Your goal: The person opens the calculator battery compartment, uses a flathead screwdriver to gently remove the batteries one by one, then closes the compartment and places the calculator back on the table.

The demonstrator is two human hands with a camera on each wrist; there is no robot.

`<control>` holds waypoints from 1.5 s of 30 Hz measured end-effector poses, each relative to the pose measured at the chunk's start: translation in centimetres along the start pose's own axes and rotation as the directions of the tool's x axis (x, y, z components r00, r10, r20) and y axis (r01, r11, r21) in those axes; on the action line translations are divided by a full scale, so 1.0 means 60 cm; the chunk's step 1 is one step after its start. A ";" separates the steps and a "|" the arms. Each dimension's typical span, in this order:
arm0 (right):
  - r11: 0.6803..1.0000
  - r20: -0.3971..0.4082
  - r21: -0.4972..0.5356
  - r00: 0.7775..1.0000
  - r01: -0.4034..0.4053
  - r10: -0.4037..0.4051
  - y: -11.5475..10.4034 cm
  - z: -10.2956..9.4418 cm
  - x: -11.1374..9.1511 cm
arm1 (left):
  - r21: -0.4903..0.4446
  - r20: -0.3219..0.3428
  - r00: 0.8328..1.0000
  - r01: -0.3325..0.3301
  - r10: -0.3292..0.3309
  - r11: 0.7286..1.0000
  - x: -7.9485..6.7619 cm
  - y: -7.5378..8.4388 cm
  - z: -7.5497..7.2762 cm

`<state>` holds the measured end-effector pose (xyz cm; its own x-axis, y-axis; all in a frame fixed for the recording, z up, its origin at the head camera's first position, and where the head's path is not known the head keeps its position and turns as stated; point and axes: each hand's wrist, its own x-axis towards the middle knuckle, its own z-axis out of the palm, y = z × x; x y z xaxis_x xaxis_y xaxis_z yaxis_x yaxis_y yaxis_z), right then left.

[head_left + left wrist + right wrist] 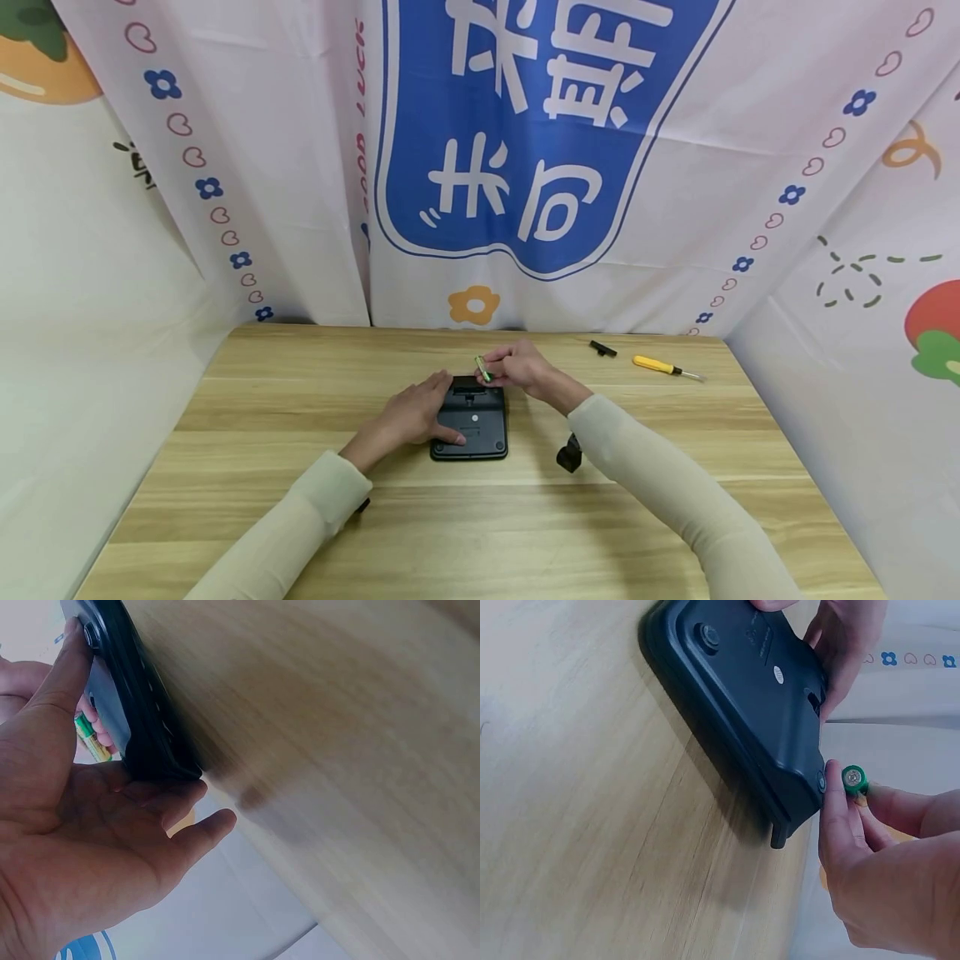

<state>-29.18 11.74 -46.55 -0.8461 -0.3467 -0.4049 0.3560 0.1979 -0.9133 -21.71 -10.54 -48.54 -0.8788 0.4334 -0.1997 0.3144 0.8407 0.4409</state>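
A flat black device [487,429], maybe a desk calculator, lies underside up on the table, showing round rubber feet [707,636] and a battery slot [470,388] at its far end. My left hand [411,414] holds it along the left side, thumb on the underside and fingers at the edge. Between the thumb and fingers of my right hand [522,367] is a green battery [854,780], pinched just above the device's far right corner. One end of the battery faces the camera in the right wrist view. The left wrist view shows its green and gold side.
Behind the right hand, a small black plastic piece [602,348] lies near the table's back edge. To its right is a screwdriver [660,366] with a yellow handle. A printed cloth [315,275] hangs behind the wooden table [480,533].
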 end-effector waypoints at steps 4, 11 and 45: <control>0.996 -0.009 0.081 0.999 -0.036 0.037 0.000 -0.006 0.003 | -0.002 0.001 1.000 0.003 -0.003 1.000 0.000 0.000 0.000; 0.979 -0.016 0.185 0.996 -0.088 0.092 0.003 -0.025 0.006 | -0.001 -0.001 1.000 0.008 -0.008 1.000 -0.001 0.001 0.002; 0.982 -0.100 0.163 0.988 -0.098 0.115 -0.006 -0.129 -0.015 | -0.007 -0.004 1.000 0.014 -0.014 1.000 -0.001 0.001 0.003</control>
<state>-31.61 19.08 -45.54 -0.8350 -0.2277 -0.5009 0.4970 0.0784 -0.8642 -21.56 -10.45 -48.62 -0.8844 0.4206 -0.2025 0.2997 0.8442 0.4444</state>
